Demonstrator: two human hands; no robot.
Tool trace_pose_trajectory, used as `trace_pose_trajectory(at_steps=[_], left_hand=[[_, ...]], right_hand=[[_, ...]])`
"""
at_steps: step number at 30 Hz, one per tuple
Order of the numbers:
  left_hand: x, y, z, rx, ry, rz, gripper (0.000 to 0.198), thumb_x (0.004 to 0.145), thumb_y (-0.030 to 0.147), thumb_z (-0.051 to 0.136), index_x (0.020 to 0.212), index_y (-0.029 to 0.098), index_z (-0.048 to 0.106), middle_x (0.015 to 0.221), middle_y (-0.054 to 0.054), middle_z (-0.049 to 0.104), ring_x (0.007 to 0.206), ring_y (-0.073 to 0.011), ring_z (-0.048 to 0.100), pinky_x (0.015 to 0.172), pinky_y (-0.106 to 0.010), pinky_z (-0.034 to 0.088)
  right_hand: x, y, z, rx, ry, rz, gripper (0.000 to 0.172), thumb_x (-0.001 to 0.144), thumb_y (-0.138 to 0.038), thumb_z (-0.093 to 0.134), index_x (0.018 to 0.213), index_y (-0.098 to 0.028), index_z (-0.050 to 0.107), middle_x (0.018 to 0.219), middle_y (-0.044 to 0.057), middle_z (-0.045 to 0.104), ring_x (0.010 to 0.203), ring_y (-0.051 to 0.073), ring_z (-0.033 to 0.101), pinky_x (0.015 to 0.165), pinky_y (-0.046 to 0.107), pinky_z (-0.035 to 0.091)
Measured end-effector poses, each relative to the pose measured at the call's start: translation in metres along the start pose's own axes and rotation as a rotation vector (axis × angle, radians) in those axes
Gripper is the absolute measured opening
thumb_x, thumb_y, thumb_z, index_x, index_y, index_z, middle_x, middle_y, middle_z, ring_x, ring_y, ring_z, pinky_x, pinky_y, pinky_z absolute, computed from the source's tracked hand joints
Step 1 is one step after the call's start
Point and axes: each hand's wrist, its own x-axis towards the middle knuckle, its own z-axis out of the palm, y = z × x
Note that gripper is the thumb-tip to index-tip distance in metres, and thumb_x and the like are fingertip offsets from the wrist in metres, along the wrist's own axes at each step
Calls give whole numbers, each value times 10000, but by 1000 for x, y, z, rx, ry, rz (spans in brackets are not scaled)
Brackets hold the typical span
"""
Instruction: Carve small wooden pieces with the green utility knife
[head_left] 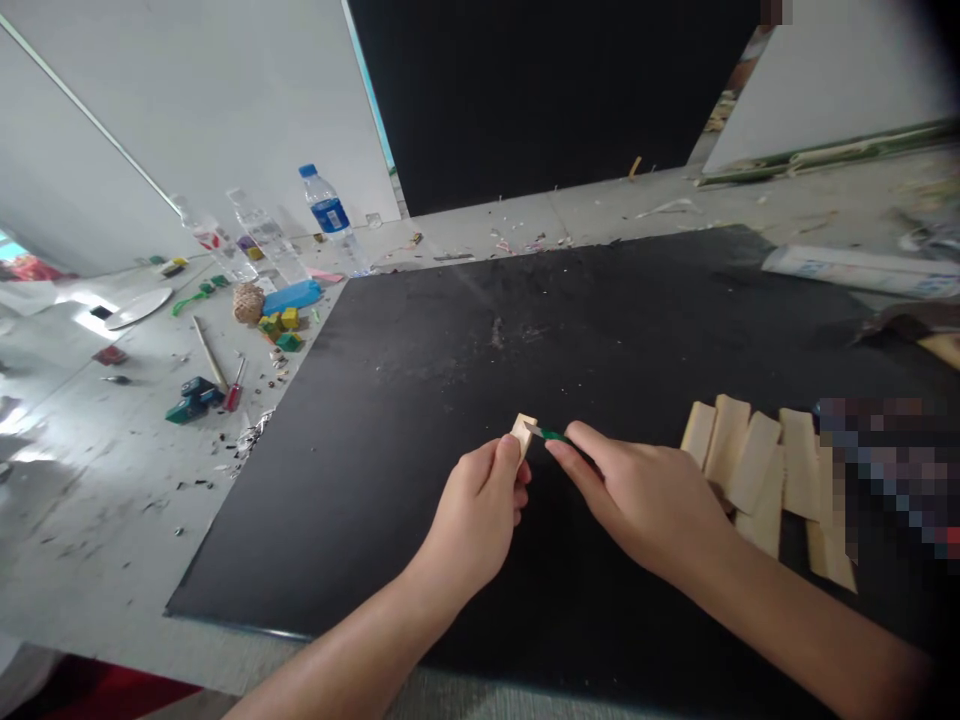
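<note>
My left hand (480,505) is closed in a pinch on a small pale wooden piece (523,433), held just above the black mat (420,400). My right hand (637,495) grips a small green-handled knife (553,435), forefinger laid along it, with the blade tip touching the wooden piece. Both hands meet over the front middle of the mat. Several flat pale wooden strips (757,465) lie in a loose row to the right of my right hand.
The grey floor at the left holds water bottles (330,215), coloured blocks (281,328), a woven ball (248,301), a red screwdriver (234,388) and small scraps. A white roll (855,270) lies at the right, and a dark opening is behind the mat.
</note>
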Motion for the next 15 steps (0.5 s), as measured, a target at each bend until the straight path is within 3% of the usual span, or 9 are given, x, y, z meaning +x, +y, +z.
trace_pose_trajectory(at_steps=[7, 15], left_hand=[[6, -3, -2, 59, 29, -57, 464, 1019, 582, 412, 758, 201, 461, 602, 64, 348, 482, -66, 252, 460, -196, 245], [8, -4, -4, 30, 27, -67, 431, 1026, 537, 421, 758, 202, 454, 608, 65, 346, 487, -69, 246, 462, -187, 252]], right_hand=[[1, -1, 0, -34, -118, 69, 553, 1058, -643, 196, 865, -247, 529, 600, -22, 613, 548, 211, 628, 516, 276, 189], [4, -6, 3, -19, -138, 130, 549, 1061, -633, 216, 937, -254, 594, 647, -3, 662, 605, 227, 662, 529, 285, 201]])
